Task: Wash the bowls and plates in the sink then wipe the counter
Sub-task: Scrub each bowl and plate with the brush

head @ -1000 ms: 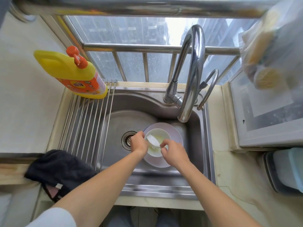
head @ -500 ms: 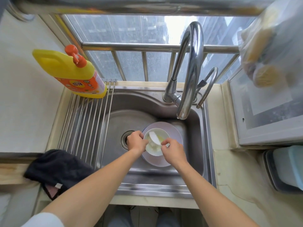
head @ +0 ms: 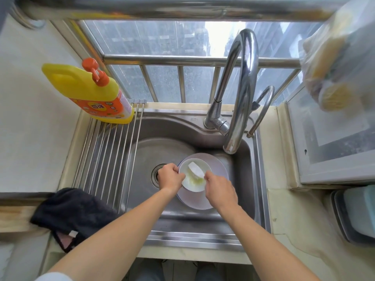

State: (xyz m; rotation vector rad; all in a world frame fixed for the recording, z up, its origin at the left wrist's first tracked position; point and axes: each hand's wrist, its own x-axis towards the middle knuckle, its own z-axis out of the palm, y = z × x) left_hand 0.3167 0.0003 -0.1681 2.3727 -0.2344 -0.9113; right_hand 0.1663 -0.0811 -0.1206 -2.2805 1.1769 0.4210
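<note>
White porcelain sat between the hands: the bowl (head: 192, 176) was gripped at its rim by the left hand (head: 170, 177), presumably to steady it, while the right hand (head: 220, 191) curled round a white brush (head: 195, 169) working inside it (yellowish residue showed at the bottom). Beneath both hands lay a plate (head: 205, 199) in the sink (head: 162, 138), likely waiting its turn. Left of the left forearm, a dark cloth (head: 73, 216) rested on the tabletop (head: 294, 230).
</note>
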